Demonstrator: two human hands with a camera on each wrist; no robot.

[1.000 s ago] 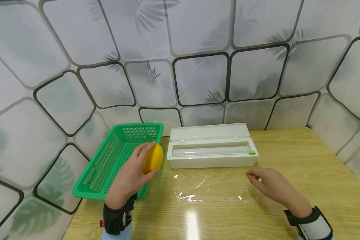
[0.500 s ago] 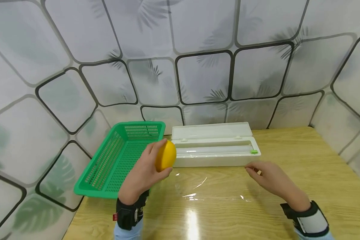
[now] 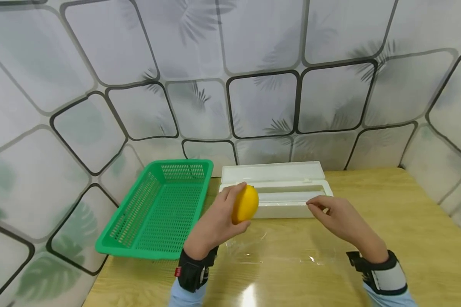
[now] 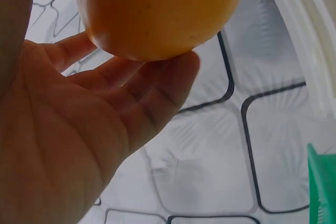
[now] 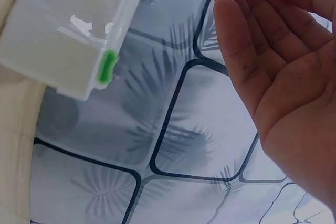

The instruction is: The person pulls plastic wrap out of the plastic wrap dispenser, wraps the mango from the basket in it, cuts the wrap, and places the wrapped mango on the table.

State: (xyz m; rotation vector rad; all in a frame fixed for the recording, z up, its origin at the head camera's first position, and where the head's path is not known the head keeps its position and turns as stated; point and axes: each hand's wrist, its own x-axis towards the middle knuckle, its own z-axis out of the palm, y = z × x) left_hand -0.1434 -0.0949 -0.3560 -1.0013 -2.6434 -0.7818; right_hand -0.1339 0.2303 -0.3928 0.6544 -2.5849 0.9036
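Note:
My left hand (image 3: 214,224) holds a smooth, rounded yellow-orange fruit (image 3: 247,204), its exact kind unclear, above the table. In the left wrist view, the fingers curve under the fruit (image 4: 157,14). My right hand (image 3: 339,218) hovers by the right front of a white cling film dispenser (image 3: 284,211), fingers loosely bent and holding nothing. The right wrist view shows its bare palm (image 5: 299,114) and a green slider (image 5: 107,67) on the dispenser's end. A clear sheet of cling film (image 3: 249,258) lies on the table between both hands.
A green perforated basket (image 3: 157,252) stands at the left, with nothing seen in it. The dispenser's lid (image 3: 272,171) is raised at the back. A patterned wall covering (image 3: 263,104) rises behind the wooden table (image 3: 388,204).
My left hand has carried the fruit rightward from beside the basket to in front of the dispenser. The right hand has shifted slightly left and up, now overlapping the dispenser's right end.

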